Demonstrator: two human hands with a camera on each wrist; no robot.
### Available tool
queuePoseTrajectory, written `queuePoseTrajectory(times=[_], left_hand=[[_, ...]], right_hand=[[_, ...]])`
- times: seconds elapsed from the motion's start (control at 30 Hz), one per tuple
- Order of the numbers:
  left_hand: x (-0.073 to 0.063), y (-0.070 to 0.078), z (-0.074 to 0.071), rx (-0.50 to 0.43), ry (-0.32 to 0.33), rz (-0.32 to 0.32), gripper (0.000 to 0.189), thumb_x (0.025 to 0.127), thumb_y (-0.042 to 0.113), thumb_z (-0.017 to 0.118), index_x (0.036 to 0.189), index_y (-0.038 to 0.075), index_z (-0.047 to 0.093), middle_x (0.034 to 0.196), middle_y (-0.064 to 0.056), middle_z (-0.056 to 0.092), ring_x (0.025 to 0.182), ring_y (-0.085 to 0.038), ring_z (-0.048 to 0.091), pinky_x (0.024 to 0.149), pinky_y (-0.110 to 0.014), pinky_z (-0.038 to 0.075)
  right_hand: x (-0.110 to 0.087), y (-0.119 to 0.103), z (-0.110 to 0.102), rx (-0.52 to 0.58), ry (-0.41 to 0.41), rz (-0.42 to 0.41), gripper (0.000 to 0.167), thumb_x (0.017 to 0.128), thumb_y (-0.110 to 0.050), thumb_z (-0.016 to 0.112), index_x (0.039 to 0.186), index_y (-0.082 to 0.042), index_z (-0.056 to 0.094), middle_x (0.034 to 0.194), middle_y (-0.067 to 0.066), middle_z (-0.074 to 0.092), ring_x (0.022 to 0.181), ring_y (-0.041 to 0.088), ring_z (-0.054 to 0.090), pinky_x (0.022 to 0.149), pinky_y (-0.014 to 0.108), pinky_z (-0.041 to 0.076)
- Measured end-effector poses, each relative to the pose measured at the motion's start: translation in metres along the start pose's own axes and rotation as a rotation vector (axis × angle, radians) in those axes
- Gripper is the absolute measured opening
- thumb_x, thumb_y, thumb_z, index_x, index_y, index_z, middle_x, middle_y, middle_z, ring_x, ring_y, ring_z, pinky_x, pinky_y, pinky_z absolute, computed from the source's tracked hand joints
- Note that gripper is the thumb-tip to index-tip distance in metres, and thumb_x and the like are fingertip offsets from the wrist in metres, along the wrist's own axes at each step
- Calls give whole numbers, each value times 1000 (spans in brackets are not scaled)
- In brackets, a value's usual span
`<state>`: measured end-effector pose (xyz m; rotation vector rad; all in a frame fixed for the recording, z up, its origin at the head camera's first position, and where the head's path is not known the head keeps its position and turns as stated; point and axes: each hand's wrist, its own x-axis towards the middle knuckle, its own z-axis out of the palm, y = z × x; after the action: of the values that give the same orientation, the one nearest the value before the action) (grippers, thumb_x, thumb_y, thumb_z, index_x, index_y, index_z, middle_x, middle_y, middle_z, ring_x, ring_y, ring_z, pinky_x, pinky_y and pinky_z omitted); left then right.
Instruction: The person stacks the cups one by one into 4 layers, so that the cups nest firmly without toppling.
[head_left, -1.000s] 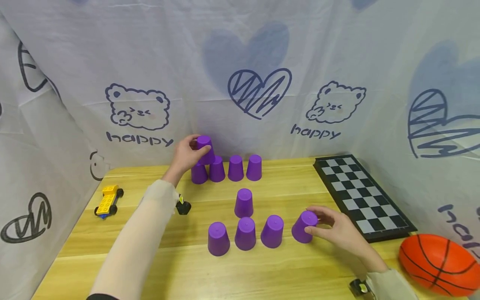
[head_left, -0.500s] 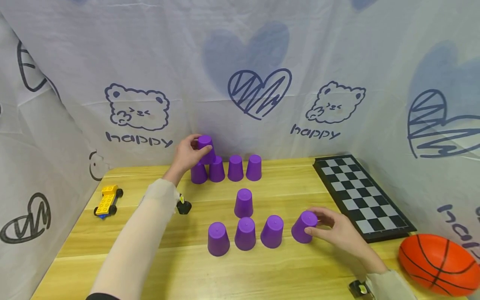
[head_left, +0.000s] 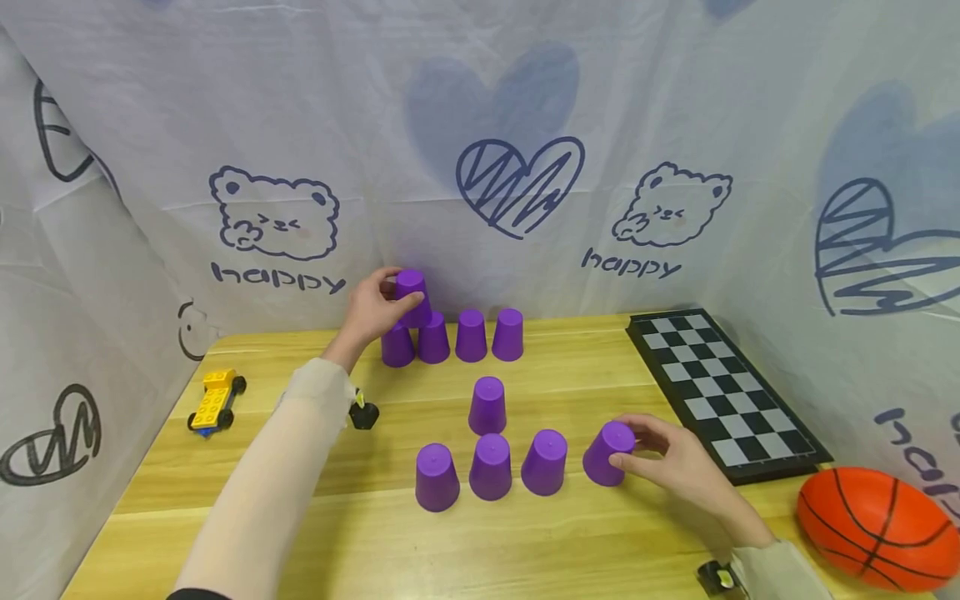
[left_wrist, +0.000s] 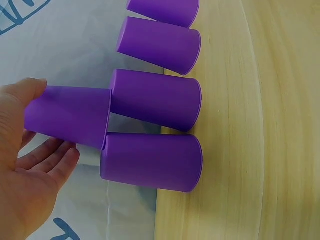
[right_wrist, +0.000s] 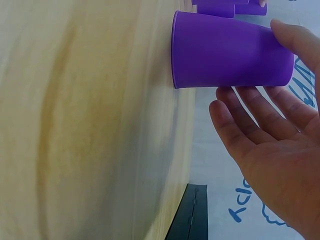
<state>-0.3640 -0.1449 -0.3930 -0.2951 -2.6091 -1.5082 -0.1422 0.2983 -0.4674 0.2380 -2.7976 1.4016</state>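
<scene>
At the back of the table, my left hand [head_left: 375, 308] grips an upside-down purple cup [left_wrist: 70, 116] between thumb and fingers. That cup's rim sits across the bases of two cups, the leftmost cup [left_wrist: 152, 162] and its neighbour [left_wrist: 155, 100], in a back row of several. At the front right, my right hand [head_left: 675, 462] holds another upside-down purple cup [right_wrist: 232, 50] by its sides, thumb on one side and fingers on the other. Left of it, a front row includes a purple cup [head_left: 544, 462], and a single cup [head_left: 488, 406] stands behind that row.
A folding chessboard [head_left: 723, 387] lies along the right edge, with an orange basketball-patterned bowl-like object [head_left: 877, 529] in front of it. On the left is a yellow toy car [head_left: 217, 402]. A printed white cloth [head_left: 480, 108] hangs right behind the wooden table [head_left: 480, 554].
The left hand shifts its cup very slightly to the right over the two back-row cups. The right hand and the other cups stay where they are.
</scene>
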Motion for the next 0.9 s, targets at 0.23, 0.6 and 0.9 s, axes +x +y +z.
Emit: queuePoseTrajectory(times=[0.23,0.6,0.9], left_hand=[[-7,-3,-8,-32,-18,15,73,96,29,78,155,3,45,141,-30,61,130,-45,61,111,-54,53],[-20,-11,-22,-42,-31,17,76,97,29,77,159,5,40,147,-31,56,134,-45,59,113,-55,52],[-35,-16,-28,-15,-30,62,73,98,26,77,157,0,42,145,-33,57,132,-47,60,111,-55,53]], right_hand=[[1,-5,-2,-6,1,3,57,88,-38,87,136,-16,67,125,2,75,108,15,71,95,30,60],[19,-19,-9,-63,16,-16,57,91,-37,84,139,-12,65,129,6,74,115,24,69,99,44,60],[39,-36,-13,-96,36,-88,55,93,-34,83,139,-12,65,129,6,74,114,25,69,100,41,60]])
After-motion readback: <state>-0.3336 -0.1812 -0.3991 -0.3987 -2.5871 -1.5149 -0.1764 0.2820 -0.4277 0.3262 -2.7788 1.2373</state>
